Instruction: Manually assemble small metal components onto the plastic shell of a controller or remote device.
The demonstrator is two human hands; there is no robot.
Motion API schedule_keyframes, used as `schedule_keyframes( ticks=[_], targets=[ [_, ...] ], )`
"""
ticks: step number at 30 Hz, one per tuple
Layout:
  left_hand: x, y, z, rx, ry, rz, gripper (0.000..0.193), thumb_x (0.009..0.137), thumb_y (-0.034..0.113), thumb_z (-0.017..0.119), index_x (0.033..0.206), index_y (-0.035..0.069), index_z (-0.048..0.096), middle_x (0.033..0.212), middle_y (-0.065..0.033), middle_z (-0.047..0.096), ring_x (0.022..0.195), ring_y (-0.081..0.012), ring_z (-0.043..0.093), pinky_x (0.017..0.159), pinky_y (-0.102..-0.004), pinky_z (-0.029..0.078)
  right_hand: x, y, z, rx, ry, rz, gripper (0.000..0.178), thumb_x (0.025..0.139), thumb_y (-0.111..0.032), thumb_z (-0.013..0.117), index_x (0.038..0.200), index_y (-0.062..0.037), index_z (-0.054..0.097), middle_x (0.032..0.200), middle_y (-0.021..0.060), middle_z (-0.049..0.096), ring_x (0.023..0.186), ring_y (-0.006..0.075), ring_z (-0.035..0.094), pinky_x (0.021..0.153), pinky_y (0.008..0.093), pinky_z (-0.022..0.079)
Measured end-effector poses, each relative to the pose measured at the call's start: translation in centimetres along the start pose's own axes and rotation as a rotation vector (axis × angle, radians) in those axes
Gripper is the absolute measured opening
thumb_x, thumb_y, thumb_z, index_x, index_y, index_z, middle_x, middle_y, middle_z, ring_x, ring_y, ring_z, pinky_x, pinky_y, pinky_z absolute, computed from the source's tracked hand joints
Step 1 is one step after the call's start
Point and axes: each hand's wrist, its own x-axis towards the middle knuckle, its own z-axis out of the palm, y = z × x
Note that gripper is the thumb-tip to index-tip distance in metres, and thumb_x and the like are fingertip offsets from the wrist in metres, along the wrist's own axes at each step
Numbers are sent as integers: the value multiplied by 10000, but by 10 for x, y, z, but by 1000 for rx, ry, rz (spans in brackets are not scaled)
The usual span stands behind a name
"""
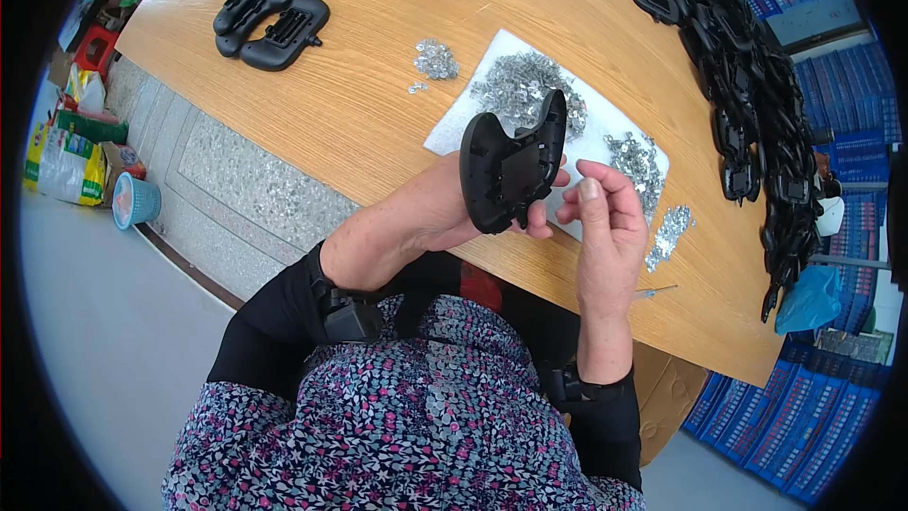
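My left hand [430, 203] holds up a black game controller shell [515, 175] above the table's near edge, its hollow inner side partly facing me. Close to the shell's right side is my right hand [610, 227], thumb and fingers curled together in a pinch. Whatever may be between those fingertips is too small to make out. Behind the shell, a white foam sheet [456, 125] carries a large heap of small shiny metal pieces [530, 85]. A smaller heap of metal pieces [636, 163] lies at the sheet's right side, beyond my right hand.
Black controller shells [284, 33] sit at the far left of the wooden table [378, 123]. A long pile of black shells [738, 76] lines the right edge. Loose metal pieces [670, 232] and a thin tool [657, 291] lie near right. Blue stacks [794, 426] stand beyond.
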Motion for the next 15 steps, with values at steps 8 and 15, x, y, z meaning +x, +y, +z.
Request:
schedule_keyframes(
  ticks=[8, 15],
  targets=[
    [1, -10, 2, 19, -26, 53, 272, 982, 237, 600, 1126, 8, 615, 832, -54, 659, 754, -145, 652, 702, -250, 532, -2, 1, 23, 26, 31, 13, 72, 949, -15, 616, 1000, 35, 615, 780, 51, 637, 558, 83, 567, 486, 223, 431],
    [-5, -8, 8, 56, 29, 50, 285, 981, 240, 606, 1140, 6, 574, 881, -60, 663, 779, -116, 652, 693, -230, 537, -1, 10, 22, 5, 54, 2, 64, 952, -40, 623, 987, 13, 633, 794, 42, 633, 534, 62, 528, 481, 207, 419]
  ],
)
